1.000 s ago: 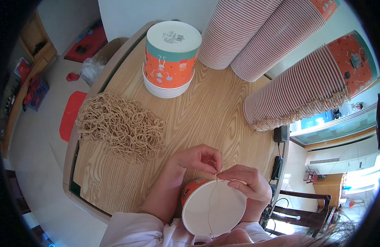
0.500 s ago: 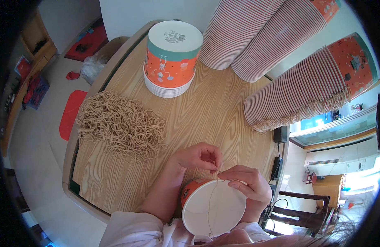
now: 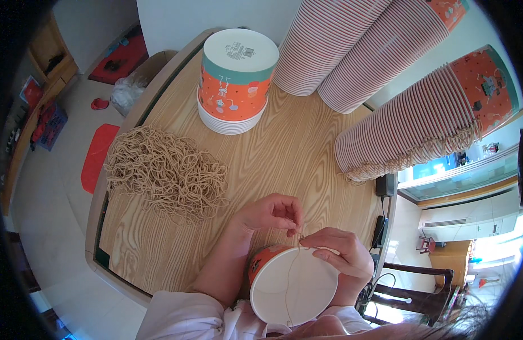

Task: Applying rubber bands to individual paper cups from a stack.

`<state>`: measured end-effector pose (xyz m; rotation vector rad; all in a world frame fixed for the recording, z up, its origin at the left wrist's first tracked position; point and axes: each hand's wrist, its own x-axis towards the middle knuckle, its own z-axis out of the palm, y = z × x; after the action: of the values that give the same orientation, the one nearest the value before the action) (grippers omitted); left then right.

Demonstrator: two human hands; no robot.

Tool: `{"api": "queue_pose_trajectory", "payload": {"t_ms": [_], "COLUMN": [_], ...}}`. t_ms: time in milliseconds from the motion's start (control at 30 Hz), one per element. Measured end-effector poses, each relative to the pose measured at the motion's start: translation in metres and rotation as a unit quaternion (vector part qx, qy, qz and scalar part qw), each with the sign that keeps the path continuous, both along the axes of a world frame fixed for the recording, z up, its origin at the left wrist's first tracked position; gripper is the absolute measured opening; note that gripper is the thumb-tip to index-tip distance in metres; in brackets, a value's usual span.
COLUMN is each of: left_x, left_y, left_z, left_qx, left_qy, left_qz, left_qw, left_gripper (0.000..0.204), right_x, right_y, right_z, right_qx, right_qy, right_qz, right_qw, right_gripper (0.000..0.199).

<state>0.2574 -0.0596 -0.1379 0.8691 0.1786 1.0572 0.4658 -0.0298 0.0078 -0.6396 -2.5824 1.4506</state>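
Note:
An orange paper bucket (image 3: 292,286) with a white inside sits tilted in front of me, its open mouth toward the camera. A thin tan string (image 3: 291,272) runs across its mouth. My left hand (image 3: 268,212) pinches the string at the bucket's upper rim. My right hand (image 3: 340,255) holds the rim on the right side, fingers also at the string. The two sets of fingertips nearly touch above the rim.
A heap of tan string loops (image 3: 165,173) lies on the round wooden table (image 3: 284,153) at left. A short stack of upside-down orange buckets (image 3: 234,79) stands at the back. Long stacks of nested buckets (image 3: 329,45) (image 3: 431,119) lie on their sides behind and right.

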Motion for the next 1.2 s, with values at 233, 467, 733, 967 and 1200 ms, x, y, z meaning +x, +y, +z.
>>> {"api": "queue_pose_trajectory", "payload": {"t_ms": [233, 467, 733, 967, 1200], "left_x": [0.007, 0.001, -0.003, 0.003, 0.001], "left_y": [0.002, -0.002, -0.001, 0.001, 0.001], "left_z": [-0.004, 0.006, -0.001, 0.009, -0.001], "left_qx": [0.047, -0.026, -0.008, -0.002, 0.007], "left_qy": [0.011, -0.031, 0.007, 0.005, 0.04], "left_qz": [0.003, 0.026, 0.0, -0.012, 0.008], "left_qw": [0.999, 0.999, 1.0, 1.0, 0.999], "left_gripper": [0.017, 0.015, 0.021, 0.017, 0.01], "right_x": [0.0, -0.001, 0.0, 0.002, -0.011], "right_y": [0.0, 0.0, -0.001, -0.001, -0.01], "right_z": [0.0, 0.002, 0.0, 0.003, 0.007], "right_qx": [0.002, 0.008, 0.009, 0.004, 0.129], "right_qy": [0.003, -0.008, -0.012, -0.013, 0.023], "right_qz": [0.004, 0.002, 0.002, -0.006, -0.03], "right_qw": [1.0, 1.0, 1.0, 1.0, 0.991], "right_gripper": [0.023, 0.023, 0.023, 0.024, 0.034]}}
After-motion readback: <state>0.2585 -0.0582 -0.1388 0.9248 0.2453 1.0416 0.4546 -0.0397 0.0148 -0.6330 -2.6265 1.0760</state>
